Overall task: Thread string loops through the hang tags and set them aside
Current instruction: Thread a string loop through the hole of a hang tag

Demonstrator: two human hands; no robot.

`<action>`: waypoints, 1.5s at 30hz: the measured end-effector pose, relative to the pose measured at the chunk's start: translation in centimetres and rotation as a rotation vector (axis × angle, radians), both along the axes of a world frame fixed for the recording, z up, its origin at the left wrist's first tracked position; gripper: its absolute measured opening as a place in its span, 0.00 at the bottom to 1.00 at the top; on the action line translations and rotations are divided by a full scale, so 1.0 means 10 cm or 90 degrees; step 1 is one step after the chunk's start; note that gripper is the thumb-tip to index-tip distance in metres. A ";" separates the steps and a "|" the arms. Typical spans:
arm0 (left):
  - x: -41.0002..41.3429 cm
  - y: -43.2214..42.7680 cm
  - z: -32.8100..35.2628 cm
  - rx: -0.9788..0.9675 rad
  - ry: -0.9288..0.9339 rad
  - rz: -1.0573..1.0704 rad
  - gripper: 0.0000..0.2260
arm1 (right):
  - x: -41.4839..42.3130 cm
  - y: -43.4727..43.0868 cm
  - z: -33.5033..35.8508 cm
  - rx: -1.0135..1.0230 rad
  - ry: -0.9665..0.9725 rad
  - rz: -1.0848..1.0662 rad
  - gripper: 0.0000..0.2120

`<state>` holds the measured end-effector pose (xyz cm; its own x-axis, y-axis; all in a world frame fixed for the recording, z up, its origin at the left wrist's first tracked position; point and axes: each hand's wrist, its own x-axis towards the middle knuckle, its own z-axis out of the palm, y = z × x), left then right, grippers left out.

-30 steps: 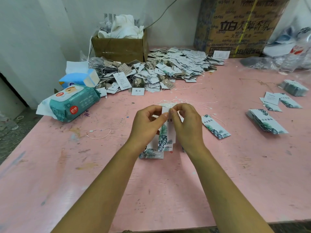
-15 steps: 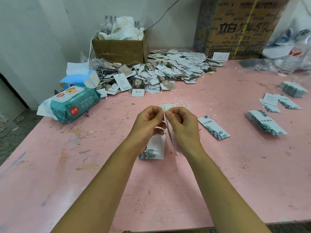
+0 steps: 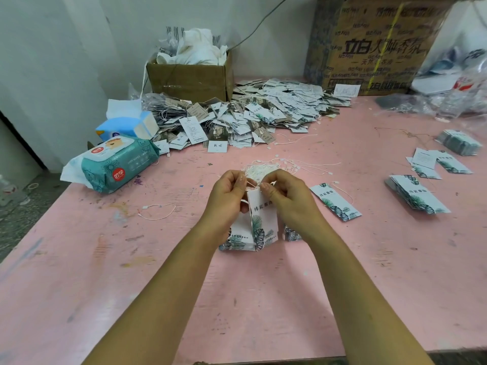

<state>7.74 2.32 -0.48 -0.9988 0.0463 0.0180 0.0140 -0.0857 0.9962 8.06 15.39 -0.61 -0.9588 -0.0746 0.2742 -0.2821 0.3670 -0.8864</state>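
Centrally, left hand point(image 3: 226, 196), right hand point(image 3: 292, 198) pinch-tight on string point(image 3: 252, 182) atop hang tag point(image 3: 263, 214); string heap point(image 3: 261, 169) behind, wipes pack point(image 3: 116, 167) leftward.

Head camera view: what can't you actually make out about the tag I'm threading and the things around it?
All in the head view:
- The hang tag hole: covered by the left hand pinching the string and the right hand pinching the tag's top.
- Whether the string is through: too thin, partly behind thumbs.
- The tag stack beneath the hands: count hidden by wrists.
- The printed cardboard box: cut off by the top edge.
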 end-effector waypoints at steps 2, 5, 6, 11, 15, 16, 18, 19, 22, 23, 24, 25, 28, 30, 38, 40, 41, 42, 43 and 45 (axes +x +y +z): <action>-0.01 -0.01 0.02 0.040 0.001 0.016 0.10 | 0.01 0.02 -0.02 -0.013 -0.015 0.006 0.05; -0.03 -0.04 0.04 0.092 0.002 0.014 0.09 | 0.03 0.05 -0.04 -0.091 -0.066 0.004 0.06; -0.04 -0.04 0.04 0.095 0.002 0.016 0.10 | 0.04 0.06 -0.05 -0.125 -0.088 0.000 0.06; -0.08 -0.09 0.04 0.133 0.001 0.062 0.10 | 0.03 0.16 -0.04 -0.191 -0.126 -0.026 0.08; -0.09 -0.12 0.03 0.147 0.021 0.107 0.09 | -0.01 0.28 -0.07 -0.252 -0.141 -0.065 0.09; -0.09 -0.13 0.03 0.151 0.026 0.114 0.08 | -0.02 0.30 -0.08 -0.273 -0.145 -0.079 0.09; -0.09 -0.13 0.04 0.157 0.035 0.124 0.06 | -0.04 0.36 -0.09 -0.318 -0.144 -0.103 0.09; -0.09 -0.13 0.03 0.158 0.037 0.127 0.06 | -0.05 0.38 -0.09 -0.336 -0.140 -0.108 0.10; -0.08 -0.12 0.04 0.146 0.043 0.117 0.05 | -0.05 0.41 -0.10 -0.362 -0.127 -0.103 0.13; -0.08 -0.12 0.04 0.135 0.046 0.108 0.06 | -0.04 0.41 -0.09 -0.366 -0.119 -0.100 0.13; -0.07 -0.12 0.04 0.119 0.050 0.097 0.07 | -0.04 0.40 -0.09 -0.369 -0.109 -0.098 0.13; -0.07 -0.11 0.04 0.096 0.055 0.087 0.08 | -0.03 0.39 -0.08 -0.372 -0.097 -0.093 0.13; -0.06 -0.10 0.06 0.021 0.081 0.069 0.10 | 0.00 0.33 -0.04 -0.371 -0.064 -0.066 0.10; -0.06 -0.08 0.08 -0.008 0.101 0.067 0.10 | 0.00 0.28 -0.01 -0.358 -0.046 -0.043 0.08; -0.02 -0.05 0.12 -0.188 0.194 0.048 0.10 | -0.01 0.07 0.08 -0.198 0.008 -0.002 0.11; -0.01 -0.05 0.13 -0.238 0.213 0.049 0.10 | 0.00 0.03 0.08 -0.184 0.023 0.007 0.10; -0.01 -0.05 0.13 -0.256 0.219 0.050 0.10 | 0.00 0.02 0.08 -0.180 0.029 0.005 0.11; -0.01 -0.05 0.14 -0.272 0.224 0.051 0.09 | 0.00 0.02 0.09 -0.178 0.033 -0.001 0.11; 0.00 -0.05 0.14 -0.287 0.226 0.049 0.09 | 0.01 0.01 0.09 -0.178 0.038 -0.009 0.11; 0.00 -0.05 0.15 -0.308 0.228 0.042 0.08 | 0.01 0.02 0.09 -0.180 0.045 -0.016 0.11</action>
<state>7.79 1.78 1.02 -0.9354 0.0715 0.3464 0.3460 0.3885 0.8540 8.19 15.58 0.28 -0.9371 0.0385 0.3469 -0.3406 0.1153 -0.9331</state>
